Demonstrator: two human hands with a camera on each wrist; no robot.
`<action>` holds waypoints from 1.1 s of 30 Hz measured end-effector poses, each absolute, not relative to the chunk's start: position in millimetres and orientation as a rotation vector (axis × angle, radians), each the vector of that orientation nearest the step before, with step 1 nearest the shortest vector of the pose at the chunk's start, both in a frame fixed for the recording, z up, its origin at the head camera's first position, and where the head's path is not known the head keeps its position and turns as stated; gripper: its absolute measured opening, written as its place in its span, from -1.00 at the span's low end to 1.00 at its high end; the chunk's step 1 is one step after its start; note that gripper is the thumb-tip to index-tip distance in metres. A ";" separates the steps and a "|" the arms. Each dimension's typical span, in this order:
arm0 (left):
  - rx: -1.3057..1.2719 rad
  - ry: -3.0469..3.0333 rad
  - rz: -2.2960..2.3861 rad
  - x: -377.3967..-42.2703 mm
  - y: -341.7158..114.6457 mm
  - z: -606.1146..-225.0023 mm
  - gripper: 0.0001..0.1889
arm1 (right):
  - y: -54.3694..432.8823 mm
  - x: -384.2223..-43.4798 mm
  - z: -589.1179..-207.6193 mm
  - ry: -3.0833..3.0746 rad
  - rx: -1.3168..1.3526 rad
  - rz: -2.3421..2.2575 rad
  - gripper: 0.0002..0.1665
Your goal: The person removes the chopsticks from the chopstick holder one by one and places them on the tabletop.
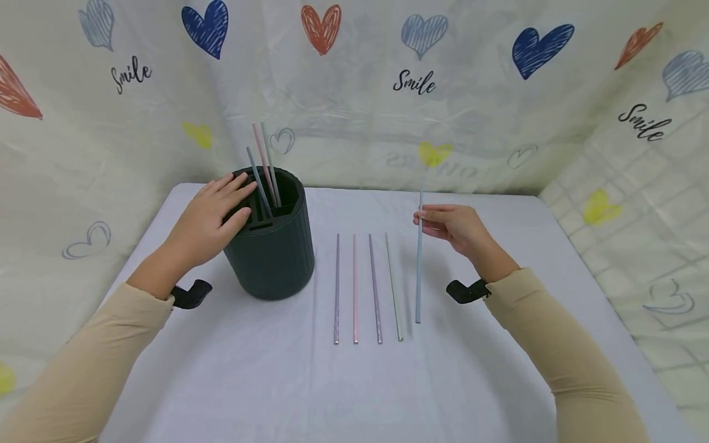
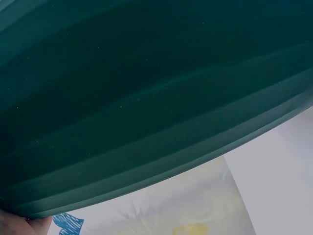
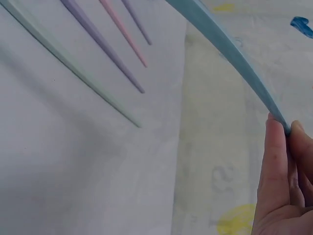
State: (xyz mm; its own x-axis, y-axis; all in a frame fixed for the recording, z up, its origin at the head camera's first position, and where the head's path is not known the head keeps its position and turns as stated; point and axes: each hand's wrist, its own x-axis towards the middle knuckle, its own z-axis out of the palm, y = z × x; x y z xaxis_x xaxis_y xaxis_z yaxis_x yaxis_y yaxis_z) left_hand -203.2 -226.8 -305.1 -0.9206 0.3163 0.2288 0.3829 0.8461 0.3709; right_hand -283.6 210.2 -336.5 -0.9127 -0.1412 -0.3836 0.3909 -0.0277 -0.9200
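Note:
My left hand (image 1: 207, 215) rests on the near left rim of a dark green pen holder (image 1: 271, 264), fingers spread over its top. The holder's ribbed wall (image 2: 156, 107) fills most of the left wrist view. Between thumb and fingers, my right hand (image 1: 451, 227) pinches a light blue pencil (image 1: 419, 264), a slim faceted stick held roughly upright near its upper part. Left of it, several pencils lie side by side on the table: a green one (image 1: 394, 286), a purple one (image 1: 375, 286), a pink one (image 1: 356, 286) and another purple one (image 1: 336, 286).
Inside the holder's divided top stand a blue pencil (image 1: 256, 169), a pink pencil (image 1: 261, 151) and a green pencil (image 1: 270, 161). A white cloth covers the table (image 1: 365, 394). Behind it hangs a curtain (image 1: 354, 123) printed with hearts.

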 end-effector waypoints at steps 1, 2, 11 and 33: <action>-0.546 -2.863 -0.626 -203.1 -227.2 -305.3 -0.43 | 210.8 -285.2 -339.4 1.885 0.268 -1.995 -0.93; -0.547 -2.861 -0.627 -203.0 -227.5 -305.5 -0.43 | 211.0 -286.6 -342.2 1.885 0.274 -1.986 -0.92; -0.548 -2.850 -0.622 -202.8 -228.6 -305.4 -0.43 | 210.9 -296.3 -368.1 1.897 0.301 -1.868 -0.59; -0.548 -2.857 -0.639 -202.9 -228.1 -304.9 -0.43 | 201.4 -311.2 -426.2 1.882 0.437 -1.729 -0.57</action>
